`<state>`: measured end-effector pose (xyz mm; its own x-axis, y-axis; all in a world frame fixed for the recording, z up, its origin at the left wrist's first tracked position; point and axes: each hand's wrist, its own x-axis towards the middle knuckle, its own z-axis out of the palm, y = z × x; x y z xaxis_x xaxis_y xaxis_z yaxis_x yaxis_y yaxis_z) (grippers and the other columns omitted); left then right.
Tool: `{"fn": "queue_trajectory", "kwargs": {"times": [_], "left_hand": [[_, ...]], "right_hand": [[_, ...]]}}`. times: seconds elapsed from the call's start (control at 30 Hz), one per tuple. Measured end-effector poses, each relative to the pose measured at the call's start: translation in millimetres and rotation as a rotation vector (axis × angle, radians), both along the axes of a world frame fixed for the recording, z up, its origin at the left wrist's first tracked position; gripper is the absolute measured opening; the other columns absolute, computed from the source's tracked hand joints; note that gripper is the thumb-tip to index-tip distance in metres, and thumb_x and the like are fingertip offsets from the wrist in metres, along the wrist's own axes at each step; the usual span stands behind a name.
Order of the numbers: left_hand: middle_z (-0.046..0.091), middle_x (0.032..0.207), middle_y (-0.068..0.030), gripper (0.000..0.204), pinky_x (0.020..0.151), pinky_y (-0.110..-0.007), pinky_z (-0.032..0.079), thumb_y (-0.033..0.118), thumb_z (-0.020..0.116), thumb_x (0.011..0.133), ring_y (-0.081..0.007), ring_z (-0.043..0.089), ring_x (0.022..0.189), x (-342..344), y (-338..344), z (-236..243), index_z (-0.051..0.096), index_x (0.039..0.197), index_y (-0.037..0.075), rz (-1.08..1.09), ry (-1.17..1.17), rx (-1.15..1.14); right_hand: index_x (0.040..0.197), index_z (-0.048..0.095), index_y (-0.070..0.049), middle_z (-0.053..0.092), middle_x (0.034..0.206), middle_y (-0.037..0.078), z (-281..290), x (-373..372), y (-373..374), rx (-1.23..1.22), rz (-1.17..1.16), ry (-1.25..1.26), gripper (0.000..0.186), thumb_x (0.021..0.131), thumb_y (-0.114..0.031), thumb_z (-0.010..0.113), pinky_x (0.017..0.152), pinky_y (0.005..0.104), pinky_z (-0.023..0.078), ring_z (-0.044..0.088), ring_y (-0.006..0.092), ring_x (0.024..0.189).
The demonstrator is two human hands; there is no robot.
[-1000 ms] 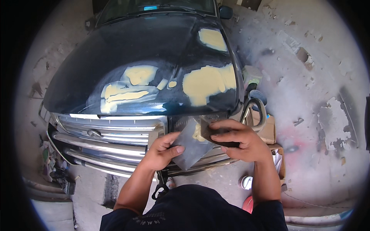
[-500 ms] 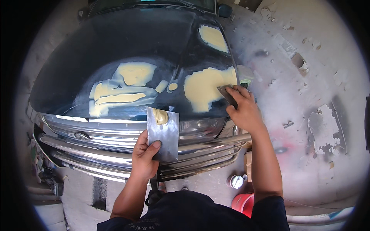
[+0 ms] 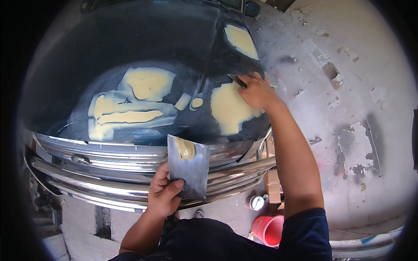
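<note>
My left hand point(image 3: 164, 195) grips a grey metal plate point(image 3: 189, 172) upright in front of the grille, with a lump of beige putty point(image 3: 186, 149) near its top. My right hand point(image 3: 257, 92) is wrapped round a dark, flat spreader point(image 3: 236, 80), held at the upper edge of the large cream filler patch point(image 3: 228, 111) on the right side of the dark car hood point(image 3: 100, 39). More filler patches point(image 3: 146, 82) cover the middle and left of the hood, and a smaller one point(image 3: 241, 41) lies toward the windscreen. The right hand and forearm hide part of the large patch.
A chrome grille point(image 3: 104, 148) and tubular bumper guard point(image 3: 87, 177) run below the hood. On the floor stand a red bucket point(image 3: 261, 228), a tin point(image 3: 255, 202) and cardboard point(image 3: 273, 188). A worn, patchy pale floor point(image 3: 374, 74) lies to the right; dark clutter point(image 3: 43, 204) sits at the left.
My right hand has moved from the plate up and forward onto the hood with the spreader. The plate in my left hand has turned more upright, and the view has shifted slightly.
</note>
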<state>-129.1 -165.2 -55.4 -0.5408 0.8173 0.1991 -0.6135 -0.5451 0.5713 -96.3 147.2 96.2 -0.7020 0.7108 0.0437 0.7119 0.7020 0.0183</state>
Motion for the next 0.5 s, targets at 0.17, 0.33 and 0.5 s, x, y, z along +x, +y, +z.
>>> {"fn": "queue_trajectory", "kwargs": {"times": [0.17, 0.33, 0.5], "left_hand": [[0.055, 0.127, -0.0111, 0.051, 0.102, -0.034, 0.036, -0.004, 0.056, 0.087, -0.0195, 0.051, 0.117, -1.4, 0.6, 2.1, 0.039, 0.136, -0.003, -0.046, -0.032, 0.058], [0.055, 0.127, -0.012, 0.05, 0.102, -0.035, 0.036, -0.004, 0.055, 0.088, -0.0204, 0.051, 0.118, -2.0, 1.2, 2.3, 0.04, 0.136, -0.002, -0.056, -0.003, 0.068], [0.055, 0.127, -0.0122, 0.05, 0.103, -0.035, 0.036, -0.004, 0.055, 0.087, -0.0211, 0.052, 0.117, -2.2, 0.8, 3.9, 0.04, 0.135, -0.002, -0.058, -0.025, 0.059]], "right_hand": [[0.133, 0.052, -0.02, 0.041, 0.141, 0.007, -6.6, -1.2, -15.5, 0.015, 0.041, -0.025, 0.05, 0.085, -0.03, 0.048, 0.105, 0.0524, 0.033, 0.039, 0.0408, 0.126], [0.133, 0.052, -0.016, 0.043, 0.137, 0.009, -13.2, 31.9, -44.9, -0.011, 0.123, 0.012, 0.052, 0.083, -0.027, 0.05, 0.098, 0.0585, 0.036, 0.041, 0.0382, 0.122], [0.131, 0.054, -0.012, 0.045, 0.133, 0.012, -31.2, 63.8, -73.9, 0.063, 0.191, 0.098, 0.051, 0.08, -0.022, 0.054, 0.093, 0.0583, 0.039, 0.043, 0.0374, 0.118]]}}
